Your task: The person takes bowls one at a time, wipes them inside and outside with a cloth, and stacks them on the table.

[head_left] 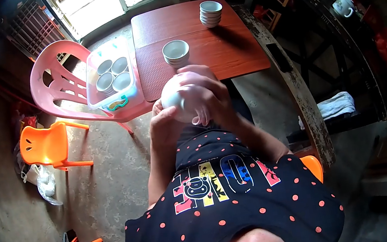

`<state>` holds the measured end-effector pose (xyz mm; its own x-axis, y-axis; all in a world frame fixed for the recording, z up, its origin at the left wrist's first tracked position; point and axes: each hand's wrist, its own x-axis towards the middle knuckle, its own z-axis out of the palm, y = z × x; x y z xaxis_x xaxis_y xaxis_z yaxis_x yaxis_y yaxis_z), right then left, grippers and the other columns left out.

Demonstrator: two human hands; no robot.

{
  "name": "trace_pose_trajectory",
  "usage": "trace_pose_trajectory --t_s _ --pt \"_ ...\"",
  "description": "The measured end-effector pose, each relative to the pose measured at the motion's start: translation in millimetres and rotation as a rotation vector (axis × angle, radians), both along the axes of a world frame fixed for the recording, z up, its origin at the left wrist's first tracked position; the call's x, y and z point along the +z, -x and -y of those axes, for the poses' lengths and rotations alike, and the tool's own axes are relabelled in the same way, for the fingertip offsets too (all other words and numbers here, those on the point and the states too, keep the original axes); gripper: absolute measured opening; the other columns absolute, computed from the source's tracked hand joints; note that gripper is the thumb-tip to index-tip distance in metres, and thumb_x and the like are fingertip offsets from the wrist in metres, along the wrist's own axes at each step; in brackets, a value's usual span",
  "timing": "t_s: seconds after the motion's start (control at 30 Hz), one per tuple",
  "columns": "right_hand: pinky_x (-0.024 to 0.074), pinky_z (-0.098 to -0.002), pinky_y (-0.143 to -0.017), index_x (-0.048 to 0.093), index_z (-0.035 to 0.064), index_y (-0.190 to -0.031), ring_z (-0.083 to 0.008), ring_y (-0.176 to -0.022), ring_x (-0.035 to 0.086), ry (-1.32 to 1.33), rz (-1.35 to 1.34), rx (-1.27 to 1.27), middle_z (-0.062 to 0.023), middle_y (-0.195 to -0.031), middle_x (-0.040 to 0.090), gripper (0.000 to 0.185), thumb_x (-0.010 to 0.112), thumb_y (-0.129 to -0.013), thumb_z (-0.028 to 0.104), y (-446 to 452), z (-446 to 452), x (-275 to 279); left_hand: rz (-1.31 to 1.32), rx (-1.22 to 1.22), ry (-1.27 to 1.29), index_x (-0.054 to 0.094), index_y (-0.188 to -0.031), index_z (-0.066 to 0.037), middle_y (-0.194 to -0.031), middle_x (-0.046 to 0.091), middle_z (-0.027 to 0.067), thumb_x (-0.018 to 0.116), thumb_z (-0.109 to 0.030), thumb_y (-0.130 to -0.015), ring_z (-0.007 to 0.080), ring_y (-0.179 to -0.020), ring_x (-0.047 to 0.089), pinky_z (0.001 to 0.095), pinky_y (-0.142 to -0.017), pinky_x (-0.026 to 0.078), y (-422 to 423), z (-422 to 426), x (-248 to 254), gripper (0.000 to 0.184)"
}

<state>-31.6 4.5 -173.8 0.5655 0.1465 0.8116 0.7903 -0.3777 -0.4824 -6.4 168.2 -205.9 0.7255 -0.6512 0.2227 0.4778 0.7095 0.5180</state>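
In front of my chest, a white bowl is tilted in my left hand, whose fingers are closed around its side. My right hand is pressed over the bowl, blurred by motion, with a pale pink cloth bunched under its fingers. A corner of the cloth hangs below the hand. Just beyond my hands, a short stack of bowls stands on the red-brown table. Another stack of bowls is at the table's far right.
On the pink plastic chair at left rests a clear plastic box with several stacks of bowls. Orange chairs stand on the floor to the left. A worn wooden frame runs along the right, near a white towel.
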Motion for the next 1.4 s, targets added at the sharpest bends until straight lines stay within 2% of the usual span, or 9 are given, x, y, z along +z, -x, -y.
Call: trace_pose_trajectory --t_s 0.13,0.23,0.27,0.33,0.63,0.73,0.83,1.07,1.4 --pt "0.046 -0.0347 -0.09 0.071 0.0064 -0.097 -0.0225 -0.102 0.059 0.163 -0.637 0.565 -0.0129 -0.104 0.063 0.022 0.058 -0.086 0.021 -11.3 14.7 48.9 0.101 -0.02 0.004 0.06 -0.105 0.007 -0.101 0.065 0.0116 0.068 -0.006 -0.072 0.016 -0.091 0.062 0.0295 -0.082 0.049 10.8 3.1 1.8 0.036" --pt "0.0479 -0.0348 -0.087 0.066 0.0023 -0.102 -0.0227 -0.102 0.06 -0.276 -0.594 0.53 -0.014 -0.103 0.064 0.025 0.059 -0.086 0.021 -19.3 15.0 29.2 0.157 0.06 -0.064 0.063 -0.101 0.006 -0.097 0.066 0.0094 0.067 -0.001 -0.071 0.013 -0.088 0.062 0.0277 -0.081 0.049 13.7 5.0 4.8 0.031" --pt "0.0487 -0.036 -0.087 0.059 0.0005 -0.111 -0.0234 -0.104 0.059 -0.056 0.01 0.249 -0.0151 -0.103 0.063 0.033 0.059 -0.088 0.024 -24.6 12.6 12.2 0.164 0.098 -0.099 0.063 -0.1 0.006 -0.096 0.066 0.0091 0.066 0.001 -0.071 0.0124 -0.087 0.062 0.0275 -0.08 0.048 13.2 5.1 5.7 0.03" --pt "0.0499 -0.0371 -0.086 0.053 -0.0005 -0.117 -0.025 -0.102 0.06 -0.699 -0.394 0.178 -0.0165 -0.105 0.063 0.039 0.058 -0.089 0.026 -13.6 -7.6 -20.8 0.265 0.173 -0.264 0.064 -0.098 0.006 -0.096 0.067 0.01 0.067 0.003 -0.07 0.0134 -0.086 0.063 0.0277 -0.08 0.049 10.1 2.4 -1.4 0.029" --pt "0.0463 -0.0306 -0.087 0.07 0.0021 -0.095 -0.019 -0.093 0.062 -0.042 -0.784 0.437 -0.0118 -0.1 0.065 0.026 0.059 -0.085 0.024 -12.3 7.4 49.5 0.129 -0.108 -0.082 0.058 -0.108 0.009 -0.101 0.065 0.0152 0.072 -0.01 -0.072 0.0201 -0.092 0.064 0.0318 -0.084 0.049 9.1 -8.6 -2.0 0.043" --pt "0.0486 -0.0388 -0.086 0.055 0.0032 -0.118 -0.0312 -0.101 0.062 -0.054 0.042 0.007 -0.0182 -0.108 0.062 0.048 0.055 -0.089 0.042 -6.4 -2.1 10.3 0.055 -0.016 0.032 0.055 -0.111 0.012 -0.104 0.063 0.0184 0.07 -0.013 -0.074 0.0262 -0.094 0.064 0.0392 -0.088 0.049 6.3 -4.4 4.4 0.047" --pt "0.0508 -0.0427 -0.081 0.045 0.0041 -0.126 -0.0368 -0.101 0.061 -0.106 0.106 -0.236 -0.0218 -0.113 0.059 0.053 0.05 -0.092 0.044 6.8 -14.8 -15.5 0.105 -0.002 -0.019 0.051 -0.117 0.011 -0.109 0.061 0.0192 0.07 -0.015 -0.074 0.0277 -0.1 0.062 0.0399 -0.091 0.048 1.3 -1.0 -9.6 0.053" --pt "0.0483 -0.0338 -0.085 0.071 0.0043 -0.094 -0.0235 -0.096 0.06 0.509 -0.707 0.487 -0.0131 -0.11 0.058 0.025 0.062 -0.083 0.025 -1.2 11.3 73.5 0.156 -0.188 -0.198 0.045 -0.125 0.006 -0.114 0.059 0.0158 0.07 -0.001 -0.058 0.0238 -0.104 0.06 0.0346 -0.088 0.048 9.7 -3.6 -28.7 0.072" --pt "0.0505 -0.0352 -0.086 0.055 -0.0002 -0.116 -0.02 -0.097 0.062 -0.92 -0.714 0.823 -0.0124 -0.108 0.062 0.055 0.056 -0.088 0.047 -13.8 18.6 -33.4 0.416 0.007 -0.527 0.066 -0.092 0.004 -0.083 0.064 0.0022 0.071 0.005 -0.071 0.0066 -0.078 0.058 0.0224 -0.07 0.048 9.8 5.2 1.9 0.021"
